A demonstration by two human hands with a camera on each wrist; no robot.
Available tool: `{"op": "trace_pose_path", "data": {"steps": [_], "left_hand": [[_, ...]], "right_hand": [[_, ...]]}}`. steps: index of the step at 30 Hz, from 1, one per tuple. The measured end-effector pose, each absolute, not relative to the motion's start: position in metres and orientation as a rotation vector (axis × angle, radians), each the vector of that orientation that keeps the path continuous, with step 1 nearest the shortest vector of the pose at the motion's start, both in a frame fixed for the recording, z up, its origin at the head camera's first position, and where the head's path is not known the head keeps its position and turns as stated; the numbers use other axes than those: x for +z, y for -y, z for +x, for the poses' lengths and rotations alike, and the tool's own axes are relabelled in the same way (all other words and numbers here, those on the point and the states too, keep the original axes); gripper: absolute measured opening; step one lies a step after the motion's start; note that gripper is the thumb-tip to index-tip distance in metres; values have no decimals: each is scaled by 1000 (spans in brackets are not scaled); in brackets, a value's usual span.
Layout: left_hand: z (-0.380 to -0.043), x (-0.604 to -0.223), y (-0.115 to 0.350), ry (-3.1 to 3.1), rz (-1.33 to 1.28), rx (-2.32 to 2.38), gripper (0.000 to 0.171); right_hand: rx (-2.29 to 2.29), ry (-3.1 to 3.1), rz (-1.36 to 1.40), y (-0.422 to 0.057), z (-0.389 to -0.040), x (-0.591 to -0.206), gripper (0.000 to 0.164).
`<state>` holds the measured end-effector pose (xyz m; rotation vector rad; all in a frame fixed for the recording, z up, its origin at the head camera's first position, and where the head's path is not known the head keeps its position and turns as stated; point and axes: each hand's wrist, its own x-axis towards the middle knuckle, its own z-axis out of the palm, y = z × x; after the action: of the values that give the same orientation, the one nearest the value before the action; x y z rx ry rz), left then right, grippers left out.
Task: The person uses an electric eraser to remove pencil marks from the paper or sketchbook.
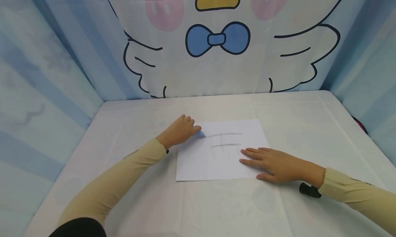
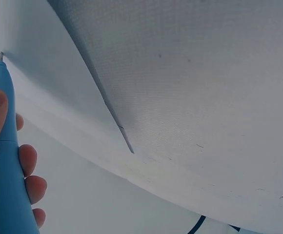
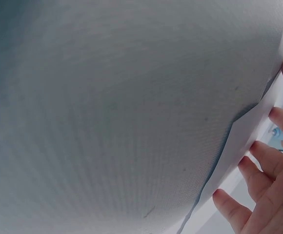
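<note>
A blue pen-shaped tool (image 2: 2, 165) was gripped in the left hand (image 1: 180, 130), with the thumb laid along one side and the other fingers wrapped round the barrel. Its narrow tip was set on a white sheet of paper (image 1: 198, 168), at the left end of the upper grey line (image 1: 224, 134). A lower grey line (image 1: 226, 146) was seen just beneath, roughly parallel to the first, and fainter marks were shown around the two; what these formed could not be told. The right hand (image 1: 275, 164) was laid palm down over the right edge of the paper, its fingers spread apart and nothing held in them; the sheet was touched by its fingertips.

The paper was placed on a table covered with a white cloth (image 1: 148, 202), its upper left part overlapped by the left hand. Both arms were clothed in beige sleeves (image 1: 123, 175), and a black device (image 1: 310, 190) was seen beneath the right wrist. Beyond the table, a backdrop was hung, printed with a blue bow tie (image 1: 216, 39) below a yellow shape (image 1: 217, 3). The sides were enclosed by pale blue curtains (image 1: 40, 92).
</note>
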<state>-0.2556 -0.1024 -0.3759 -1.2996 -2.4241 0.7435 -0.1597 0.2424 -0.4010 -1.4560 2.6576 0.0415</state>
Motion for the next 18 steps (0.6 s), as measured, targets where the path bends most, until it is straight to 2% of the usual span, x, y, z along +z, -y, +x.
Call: {"op": "trace_pose_path", "data": {"steps": [18], "left_hand": [[-254, -375, 103, 2405, -1315, 716, 18]], "right_hand": [[27, -2642, -1399, -239, -157, -393, 58]]}}
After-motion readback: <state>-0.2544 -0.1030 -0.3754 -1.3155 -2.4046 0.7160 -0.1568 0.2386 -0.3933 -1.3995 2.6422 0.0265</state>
